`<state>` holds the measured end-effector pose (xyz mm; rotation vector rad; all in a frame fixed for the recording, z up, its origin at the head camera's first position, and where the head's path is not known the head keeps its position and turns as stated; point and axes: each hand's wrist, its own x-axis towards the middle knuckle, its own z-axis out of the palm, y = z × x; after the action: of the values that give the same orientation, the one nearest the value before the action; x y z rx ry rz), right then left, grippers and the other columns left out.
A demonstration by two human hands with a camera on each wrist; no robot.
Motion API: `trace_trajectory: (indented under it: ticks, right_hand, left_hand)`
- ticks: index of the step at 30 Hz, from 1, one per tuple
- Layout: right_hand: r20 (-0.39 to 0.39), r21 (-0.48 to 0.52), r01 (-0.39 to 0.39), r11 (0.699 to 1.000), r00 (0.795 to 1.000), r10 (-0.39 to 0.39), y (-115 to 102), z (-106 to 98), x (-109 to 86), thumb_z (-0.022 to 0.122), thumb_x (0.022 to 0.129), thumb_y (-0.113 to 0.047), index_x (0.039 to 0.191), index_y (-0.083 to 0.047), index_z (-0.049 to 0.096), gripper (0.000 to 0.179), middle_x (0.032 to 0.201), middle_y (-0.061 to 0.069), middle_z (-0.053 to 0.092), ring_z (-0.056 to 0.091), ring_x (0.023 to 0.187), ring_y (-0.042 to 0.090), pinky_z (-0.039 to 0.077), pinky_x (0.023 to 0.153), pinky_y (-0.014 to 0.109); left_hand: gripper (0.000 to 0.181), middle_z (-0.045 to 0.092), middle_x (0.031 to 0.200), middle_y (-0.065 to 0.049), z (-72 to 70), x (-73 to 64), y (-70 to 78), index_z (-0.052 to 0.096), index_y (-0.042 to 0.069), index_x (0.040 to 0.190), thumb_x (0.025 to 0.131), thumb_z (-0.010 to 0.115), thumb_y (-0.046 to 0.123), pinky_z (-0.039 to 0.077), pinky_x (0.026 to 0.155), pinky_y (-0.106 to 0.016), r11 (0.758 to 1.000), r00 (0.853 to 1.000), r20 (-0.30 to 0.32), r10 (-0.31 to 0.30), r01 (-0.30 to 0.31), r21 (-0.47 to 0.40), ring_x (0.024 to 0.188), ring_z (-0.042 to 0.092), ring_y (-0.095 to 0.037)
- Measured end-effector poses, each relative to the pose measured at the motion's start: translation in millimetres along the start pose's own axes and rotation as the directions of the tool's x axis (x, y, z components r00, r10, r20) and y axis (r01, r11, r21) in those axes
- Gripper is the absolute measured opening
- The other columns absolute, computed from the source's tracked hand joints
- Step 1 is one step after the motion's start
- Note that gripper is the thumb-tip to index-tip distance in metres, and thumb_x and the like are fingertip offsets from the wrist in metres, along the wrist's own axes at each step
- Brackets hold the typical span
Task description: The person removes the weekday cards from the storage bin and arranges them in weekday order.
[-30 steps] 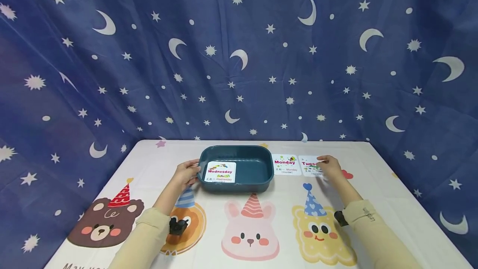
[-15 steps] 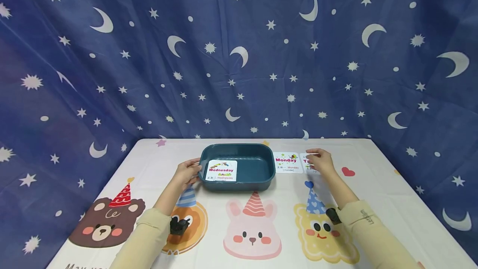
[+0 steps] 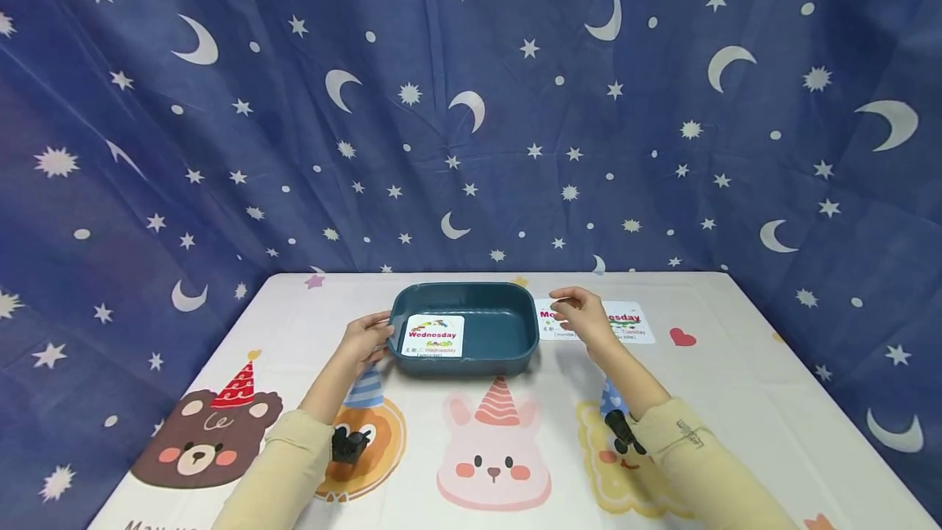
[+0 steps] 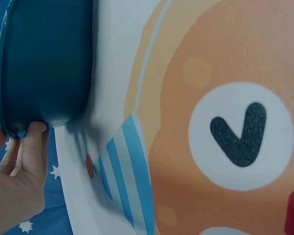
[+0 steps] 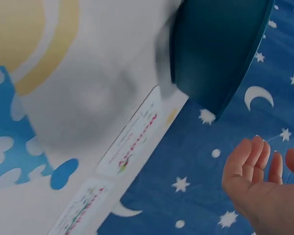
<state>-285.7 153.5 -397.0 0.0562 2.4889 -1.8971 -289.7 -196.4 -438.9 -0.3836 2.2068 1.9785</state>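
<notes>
At the back of the table sits a dark teal plastic box [image 3: 500, 367], a Wednesday card [image 3: 433, 337] lying inside at its left. My left hand [image 3: 364, 342] pinches its left rim, with thumb and fingers on either side in the left wrist view, where the hand [image 4: 24, 181] is partly cut off. To the box's right lie a Monday card [image 3: 546, 327] and a Tuesday card [image 3: 629, 321], edge to edge. Over them hovers my right hand [image 3: 585, 321], fingers loosely curled, nothing held, covering parts of both. The right wrist view shows the Monday card [image 5: 130, 137] flat on the cloth.
A white tablecloth [image 3: 390, 505] printed with party animals covers the table. Behind it hangs a blue curtain [image 3: 471, 186] with moons and stars, close to the table's back edge. A black wrist device [image 3: 349, 446] sits under the left sleeve.
My right hand has let go of the Tuesday card and moved left toward the box, now over the Monday card. The left hand stays on the box's rim.
</notes>
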Motion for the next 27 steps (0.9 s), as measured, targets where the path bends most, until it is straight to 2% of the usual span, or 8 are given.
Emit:
trace_trajectory:
  ticks: [5,8,12,15,17,21,27]
  right_hand:
    - [0.064,0.065,0.000,0.998,0.998,-0.004,-8.1,11.1,0.1,0.050,0.093,-0.005,0.119,0.008,0.054,0.029,0.088,0.002,0.064,0.060,0.077,0.013,0.053,0.071,0.022]
    - [0.114,0.095,-0.019,0.995,0.993,0.008,-13.2,15.1,-2.3,0.049,0.094,-0.005,0.121,0.008,0.052,0.030,0.091,0.005,0.064,0.061,0.076,0.012,0.054,0.076,0.027]
    - [0.197,0.084,-0.032,0.996,0.980,0.015,-21.3,23.8,-4.2,0.047,0.097,-0.009,0.124,0.007,0.050,0.031,0.104,0.015,0.064,0.062,0.078,0.008,0.053,0.087,0.036]
    - [0.246,0.078,-0.053,0.996,0.969,0.032,-25.4,32.1,-2.8,0.045,0.099,-0.011,0.127,0.005,0.050,0.033,0.117,0.023,0.060,0.065,0.086,0.013,0.053,0.089,0.036]
    - [0.275,0.077,-0.071,0.994,0.960,0.048,-26.1,37.1,-1.6,0.043,0.099,-0.011,0.129,0.004,0.049,0.033,0.125,0.025,0.057,0.065,0.097,0.022,0.052,0.090,0.035]
    - [0.317,0.064,-0.117,0.991,0.944,0.091,-24.8,46.1,1.5,0.041,0.100,-0.009,0.132,0.003,0.047,0.035,0.131,0.025,0.053,0.057,0.115,0.033,0.051,0.093,0.036]
    - [0.345,0.068,-0.164,0.984,0.930,0.131,-21.0,58.1,6.0,0.043,0.098,-0.009,0.134,0.005,0.045,0.039,0.133,0.026,0.051,0.057,0.116,0.033,0.051,0.092,0.035]
  left_hand:
    - [0.044,0.045,0.138,-0.026,-0.9,3.2,3.6,0.040,-0.002,0.139,0.095,0.048,0.002,0.046,0.055,-0.015,1.000,1.000,-0.002,0.012,-0.012,0.007,0.077,0.060,-0.007]
    - [0.044,0.045,0.138,-0.026,0.9,3.1,4.7,0.041,-0.002,0.139,0.095,0.048,0.002,0.045,0.055,-0.015,1.000,1.000,0.005,0.009,-0.009,0.009,0.077,0.060,-0.006]
    - [0.044,0.045,0.138,-0.025,1.9,1.5,4.0,0.041,-0.001,0.139,0.095,0.048,0.003,0.047,0.057,-0.016,1.000,1.000,-0.004,-0.002,0.002,0.006,0.078,0.060,-0.006]
    - [0.044,0.046,0.138,-0.025,0.7,1.6,3.0,0.042,0.000,0.139,0.095,0.048,0.003,0.044,0.054,-0.015,1.000,1.000,-0.009,-0.007,0.007,0.000,0.076,0.059,-0.006]
    - [0.044,0.045,0.138,-0.025,-0.1,1.9,2.2,0.041,-0.001,0.139,0.095,0.048,0.003,0.041,0.050,-0.014,1.000,1.000,-0.005,-0.008,0.008,-0.008,0.074,0.058,-0.005]
    - [0.044,0.045,0.138,-0.024,-0.5,1.7,1.1,0.041,0.000,0.139,0.096,0.048,0.003,0.040,0.051,-0.014,1.000,1.000,-0.001,-0.014,0.014,-0.012,0.074,0.057,-0.004]
    - [0.044,0.045,0.138,-0.024,0.2,1.4,0.6,0.041,-0.001,0.139,0.095,0.048,0.003,0.047,0.059,-0.016,1.000,1.000,-0.004,-0.014,0.014,-0.004,0.079,0.059,-0.006]
